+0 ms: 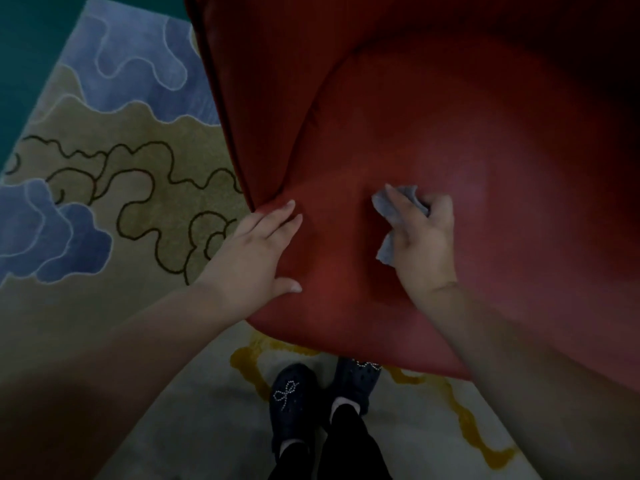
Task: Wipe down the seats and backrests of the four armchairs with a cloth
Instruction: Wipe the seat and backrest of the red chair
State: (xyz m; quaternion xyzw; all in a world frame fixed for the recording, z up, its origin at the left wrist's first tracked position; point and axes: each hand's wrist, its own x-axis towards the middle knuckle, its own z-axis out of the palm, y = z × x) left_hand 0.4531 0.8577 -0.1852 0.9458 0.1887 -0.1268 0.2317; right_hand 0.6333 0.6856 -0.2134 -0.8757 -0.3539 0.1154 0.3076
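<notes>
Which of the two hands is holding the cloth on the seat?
The right hand grips the grey cloth against the red seat. The left hand holds nothing and rests flat near the seat's edge.

Single view only, taken from head height and aimed steeply down and a little forward. Very close to the red upholstered armchair seat (450, 188), filling the upper right and centre. Both bare forearms entering from the bottom corners, with the left hand (256, 251) and right hand (424, 237) near mid-frame. Almost straight below the lens, two dark clogs with beaded trim (298, 396) at the bottom edge. Wide-angle bending toward the borders, with the patterned blue, beige and cream rug (114, 174) spreading off to the left. Dim, slightly blurred.
</notes>
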